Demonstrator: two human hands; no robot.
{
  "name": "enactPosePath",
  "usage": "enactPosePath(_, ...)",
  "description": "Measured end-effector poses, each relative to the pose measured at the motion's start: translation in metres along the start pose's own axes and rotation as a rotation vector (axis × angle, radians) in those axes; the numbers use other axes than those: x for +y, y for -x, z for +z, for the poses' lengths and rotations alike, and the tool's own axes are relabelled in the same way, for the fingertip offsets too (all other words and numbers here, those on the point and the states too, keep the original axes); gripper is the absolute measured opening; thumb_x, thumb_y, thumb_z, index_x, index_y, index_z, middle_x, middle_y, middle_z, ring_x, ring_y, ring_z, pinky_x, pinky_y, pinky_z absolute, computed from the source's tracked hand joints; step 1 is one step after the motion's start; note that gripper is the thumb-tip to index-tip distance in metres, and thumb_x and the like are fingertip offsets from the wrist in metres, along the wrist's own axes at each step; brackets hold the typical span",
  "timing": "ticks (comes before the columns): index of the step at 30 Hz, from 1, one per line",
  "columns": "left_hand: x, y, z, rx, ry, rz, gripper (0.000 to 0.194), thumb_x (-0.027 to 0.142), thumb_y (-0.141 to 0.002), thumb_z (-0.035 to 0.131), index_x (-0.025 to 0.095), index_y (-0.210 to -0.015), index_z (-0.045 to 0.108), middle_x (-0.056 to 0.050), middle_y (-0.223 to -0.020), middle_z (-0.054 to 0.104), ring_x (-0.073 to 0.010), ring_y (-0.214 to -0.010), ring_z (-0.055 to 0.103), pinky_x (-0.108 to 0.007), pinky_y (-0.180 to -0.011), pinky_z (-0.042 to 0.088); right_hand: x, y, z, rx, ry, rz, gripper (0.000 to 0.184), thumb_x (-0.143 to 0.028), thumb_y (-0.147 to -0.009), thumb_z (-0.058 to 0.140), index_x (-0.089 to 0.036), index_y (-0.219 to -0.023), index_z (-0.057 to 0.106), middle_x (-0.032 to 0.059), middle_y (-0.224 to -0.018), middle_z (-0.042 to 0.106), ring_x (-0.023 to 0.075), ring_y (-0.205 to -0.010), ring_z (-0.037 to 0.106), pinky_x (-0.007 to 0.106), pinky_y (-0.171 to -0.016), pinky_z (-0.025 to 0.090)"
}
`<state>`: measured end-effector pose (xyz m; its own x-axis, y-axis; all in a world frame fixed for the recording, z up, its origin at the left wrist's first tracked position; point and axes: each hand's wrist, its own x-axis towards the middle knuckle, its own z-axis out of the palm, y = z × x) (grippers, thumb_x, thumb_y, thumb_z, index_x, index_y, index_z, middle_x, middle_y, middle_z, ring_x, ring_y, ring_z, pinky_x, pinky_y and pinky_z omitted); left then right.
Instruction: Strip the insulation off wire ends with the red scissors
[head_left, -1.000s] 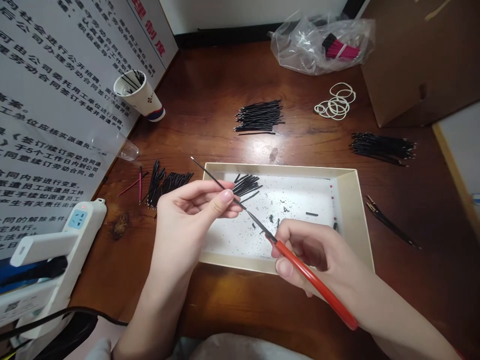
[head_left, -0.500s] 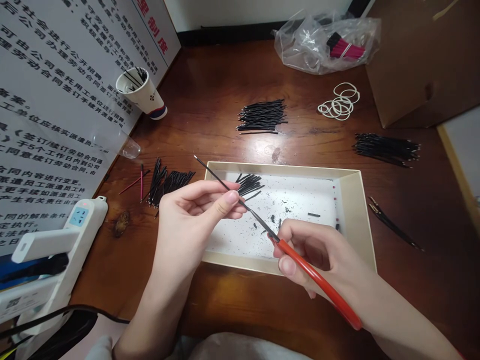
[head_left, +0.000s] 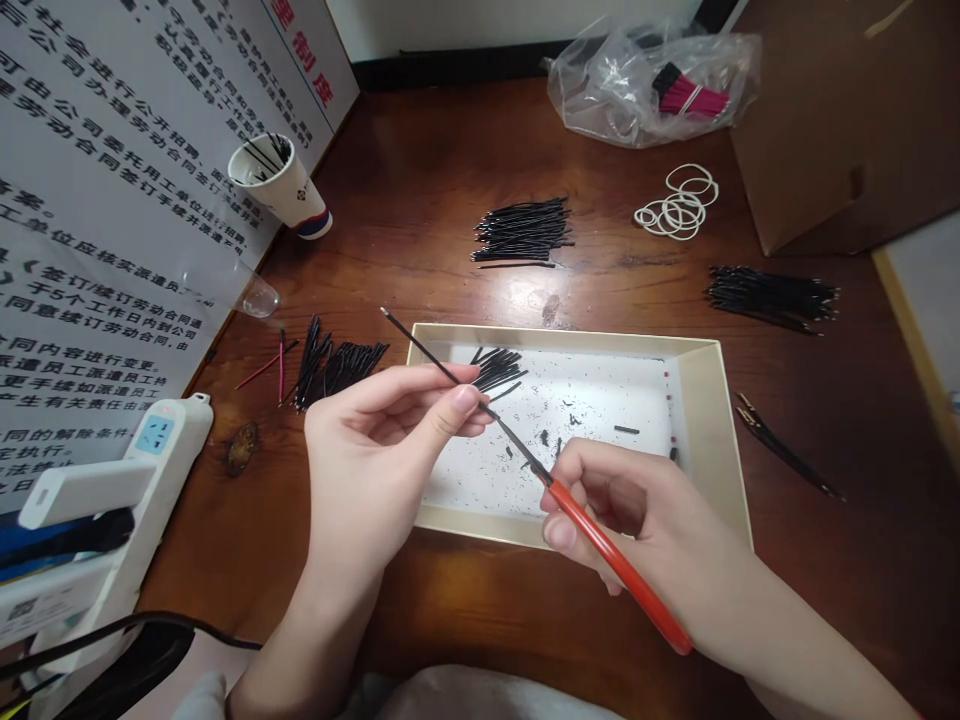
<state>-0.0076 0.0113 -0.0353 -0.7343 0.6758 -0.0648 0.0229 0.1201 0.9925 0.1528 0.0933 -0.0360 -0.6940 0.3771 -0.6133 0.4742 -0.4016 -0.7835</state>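
My left hand [head_left: 382,430] pinches a thin black wire [head_left: 424,350] between thumb and fingers, above the near left corner of a cream cardboard tray [head_left: 562,337]. Its far tip points up and left, past the tray's rim. My right hand [head_left: 615,510] grips red-handled cutters [head_left: 619,565], whose dark metal jaws [head_left: 521,450] lie along the wire's other end. A small bunch of black wires [head_left: 495,368] rests inside the tray, and black clippings [head_left: 544,437] are scattered over its white floor.
Bundles of black wires lie on the wooden table [head_left: 420,200], left, behind and right of the tray. A paper cup [head_left: 277,185] holds wires. Behind are rubber bands [head_left: 675,210] and a plastic bag [head_left: 645,90]. A power strip [head_left: 169,435] sits at left, a cardboard box [head_left: 832,130] at right.
The red handles have swung slightly, their end drawing in to the left. My left hand and the wire have shifted a little left, and the cutters remain at the wire.
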Motion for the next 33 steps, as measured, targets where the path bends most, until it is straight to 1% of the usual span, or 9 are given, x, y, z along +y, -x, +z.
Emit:
enactPosePath(7,-0.002,0.002,0.004,0.026,0.068,0.005,0.003,0.020,-0.079,0.080,0.023,-0.078,0.077,0.003,-0.083,0.078,-0.0095,-0.063,0.073,-0.017,-0.064,0.062,-0.001,0.000,-0.001,-0.013,-0.028,-0.037,0.042,-0.048,-0.074,0.080,-0.021,-0.065,0.049,-0.0050,-0.061,0.042,0.0084,-0.053,0.035,0.020,-0.041,0.030)
enactPosePath(11,-0.003,0.002,0.006,0.043,0.054,-0.024,0.004,0.023,-0.079,0.080,0.022,-0.080,0.077,0.002,-0.078,0.077,-0.0105,-0.060,0.073,-0.018,-0.063,0.062,0.000,0.000,-0.002,-0.032,-0.052,-0.043,0.042,-0.050,-0.073,0.080,-0.021,-0.066,0.049,-0.0050,-0.061,0.043,0.0078,-0.050,0.035,0.020,-0.040,0.031)
enactPosePath(14,-0.002,0.003,0.006,0.053,0.035,-0.009,0.004,0.023,-0.079,0.079,0.021,-0.081,0.077,0.002,-0.074,0.076,-0.0109,-0.059,0.072,-0.019,-0.062,0.062,0.001,-0.001,-0.002,-0.056,-0.066,-0.046,0.044,-0.052,-0.073,0.079,-0.022,-0.068,0.048,-0.0048,-0.064,0.044,0.0070,-0.048,0.034,0.021,-0.039,0.031)
enactPosePath(17,0.000,0.006,0.007,0.066,0.025,0.045,0.005,0.017,-0.079,0.078,0.021,-0.078,0.076,0.004,-0.076,0.077,-0.0094,-0.059,0.072,-0.018,-0.062,0.061,0.001,-0.001,-0.003,-0.055,-0.069,-0.041,0.045,-0.053,-0.074,0.078,-0.022,-0.067,0.046,-0.0043,-0.065,0.043,0.0073,-0.050,0.034,0.021,-0.039,0.031)
enactPosePath(19,0.001,0.007,0.008,0.083,-0.004,0.098,0.009,0.012,-0.079,0.077,0.021,-0.076,0.075,0.004,-0.079,0.077,-0.0090,-0.060,0.072,-0.018,-0.063,0.061,0.001,0.000,-0.002,-0.039,-0.054,-0.036,0.043,-0.048,-0.074,0.079,-0.021,-0.067,0.046,-0.0044,-0.064,0.042,0.0082,-0.053,0.034,0.020,-0.041,0.031)
enactPosePath(23,-0.001,0.010,0.008,0.112,-0.130,0.246,0.015,0.006,-0.078,0.076,0.021,-0.081,0.077,0.005,-0.076,0.078,-0.0094,-0.063,0.073,-0.017,-0.064,0.062,0.001,0.000,-0.001,0.015,-0.017,-0.036,0.040,-0.040,-0.074,0.078,-0.021,-0.065,0.044,-0.0055,-0.062,0.040,0.0086,-0.055,0.034,0.020,-0.043,0.031)
enactPosePath(27,-0.005,0.012,0.007,0.102,-0.187,0.350,0.020,0.004,-0.078,0.076,0.023,-0.084,0.077,0.006,-0.082,0.079,-0.0087,-0.068,0.074,-0.017,-0.069,0.062,0.003,0.000,-0.002,0.028,-0.001,-0.038,0.040,-0.041,-0.073,0.079,-0.021,-0.063,0.046,-0.0061,-0.059,0.040,0.0084,-0.053,0.036,0.021,-0.044,0.030)
enactPosePath(30,-0.007,0.012,0.008,0.105,-0.183,0.377,0.021,0.003,-0.079,0.075,0.024,-0.085,0.077,0.006,-0.084,0.079,-0.0088,-0.069,0.074,-0.017,-0.069,0.062,0.004,0.000,-0.002,0.032,-0.009,-0.052,0.041,-0.042,-0.072,0.080,-0.021,-0.062,0.047,-0.0074,-0.056,0.038,0.0078,-0.050,0.035,0.021,-0.043,0.028)
enactPosePath(33,-0.005,0.011,0.008,0.108,-0.144,0.333,0.022,0.003,-0.079,0.075,0.024,-0.085,0.077,0.007,-0.080,0.079,-0.0073,-0.066,0.073,-0.016,-0.068,0.061,0.005,0.000,-0.002,0.030,-0.013,-0.052,0.042,-0.042,-0.072,0.081,-0.021,-0.062,0.046,-0.0085,-0.054,0.037,0.0072,-0.049,0.033,0.021,-0.044,0.027)
